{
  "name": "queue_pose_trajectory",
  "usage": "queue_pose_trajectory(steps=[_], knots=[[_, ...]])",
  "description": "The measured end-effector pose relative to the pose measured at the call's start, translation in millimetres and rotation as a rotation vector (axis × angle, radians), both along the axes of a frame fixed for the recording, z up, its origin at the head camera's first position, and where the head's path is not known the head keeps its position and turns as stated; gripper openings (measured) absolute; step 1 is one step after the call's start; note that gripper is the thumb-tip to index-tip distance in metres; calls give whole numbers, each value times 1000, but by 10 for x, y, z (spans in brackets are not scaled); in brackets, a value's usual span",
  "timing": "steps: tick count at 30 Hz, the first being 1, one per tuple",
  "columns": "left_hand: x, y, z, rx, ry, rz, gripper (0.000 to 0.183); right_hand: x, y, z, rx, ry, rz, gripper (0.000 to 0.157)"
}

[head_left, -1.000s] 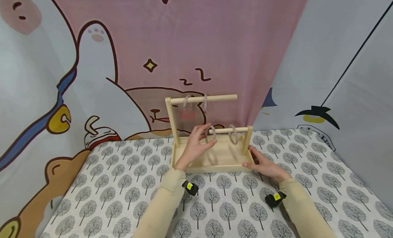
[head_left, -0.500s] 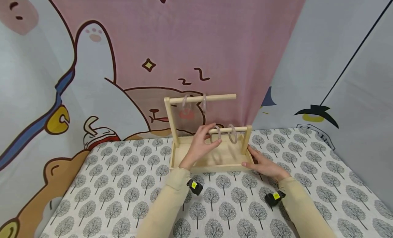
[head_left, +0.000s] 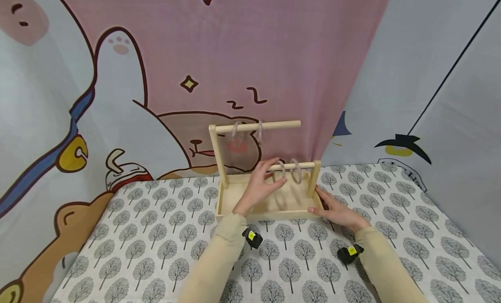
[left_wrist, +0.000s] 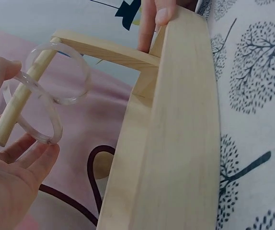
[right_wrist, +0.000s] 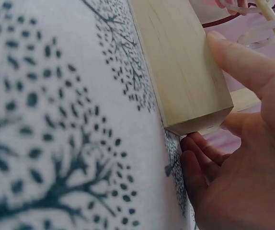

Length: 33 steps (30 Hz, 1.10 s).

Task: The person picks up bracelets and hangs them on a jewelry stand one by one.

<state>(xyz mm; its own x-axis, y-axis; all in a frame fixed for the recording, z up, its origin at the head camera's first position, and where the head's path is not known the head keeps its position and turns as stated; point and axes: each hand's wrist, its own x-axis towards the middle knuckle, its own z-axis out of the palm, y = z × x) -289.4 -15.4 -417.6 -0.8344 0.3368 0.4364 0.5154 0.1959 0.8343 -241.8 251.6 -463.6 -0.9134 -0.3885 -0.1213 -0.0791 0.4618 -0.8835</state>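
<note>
A pale wooden jewellery stand [head_left: 262, 215] with a shallow tray base sits on the table. My left hand [head_left: 258, 188] pinches a translucent pale bangle [left_wrist: 55, 122] between thumb and fingers; the bangle encircles the lower rod [left_wrist: 18, 103] near its free end. Further along that rod, towards its post, hangs a second bangle [head_left: 299, 176]. My right hand [head_left: 335, 210] holds the tray's near right corner, its thumb [right_wrist: 235, 57] on the rim and the other fingers round the end wall. Two more bangles hang on the upper rod [head_left: 282, 124], a left one [head_left: 234, 133] and a right one [head_left: 260, 133].
A white cloth [head_left: 156, 246] printed with grey trees covers the table. Behind the stand hangs a pink cartoon curtain [head_left: 305, 55], and a pale grey curtain [head_left: 442, 133] stands at the right. Each wrist wears a small black camera.
My left hand has moved rightward with the bangle, sliding it along the lower rod closer to the other bangle there. The right hand and the stand keep their places.
</note>
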Motion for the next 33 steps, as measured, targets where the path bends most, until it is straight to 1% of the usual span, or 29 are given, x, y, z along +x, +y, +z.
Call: queue_pose_trajectory(steps=[5, 12, 22, 28, 33], knots=[[-11, 39, -19, 0, -9, 2, 65, 8, 1, 2, -12, -5, -2, 92], [-19, 80, -8, -19, -24, 14, 68, 10, -9, 2, -9, 4, -1, 92], [-51, 84, 2, -25, -24, 15, 71, 15, -11, 0, -12, 7, 6, 92], [-47, 61, 39, -89, -19, 27, 74, 20, -17, -2, -18, 5, 14, 92], [-28, -3, 70, -134, -26, 17, 80, 31, -17, -1, -30, -2, 0, 92]])
